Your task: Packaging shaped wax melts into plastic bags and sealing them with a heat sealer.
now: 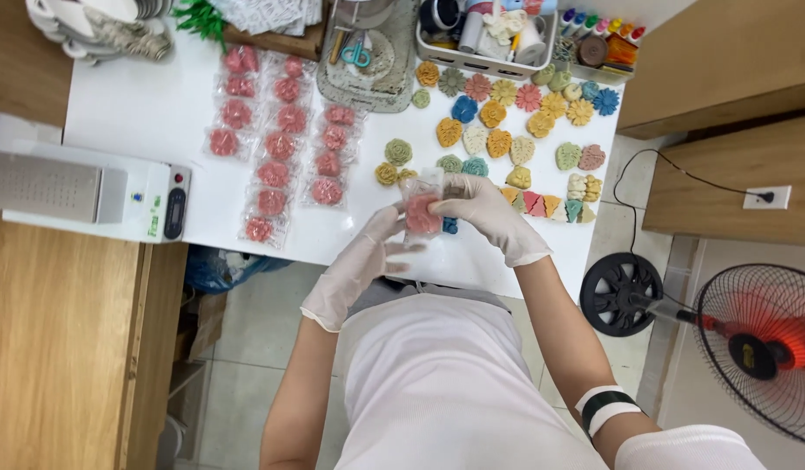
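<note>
White worktop (159,113) is carrying everything. Both gloved hands, left hand (365,261) & right hand (481,209), are pinching a clear bag w/ pink flower piece (422,209) at near edge; best keeping bag mouth flat. Bagged pink pieces (281,144) lying left, loose coloured ones (516,109) far right.

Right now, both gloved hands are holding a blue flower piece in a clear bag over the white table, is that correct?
Not quite: the head view shows the flower piece is pink, not blue. Both gloved hands, left hand and right hand, hold its clear bag over the white table.
</note>
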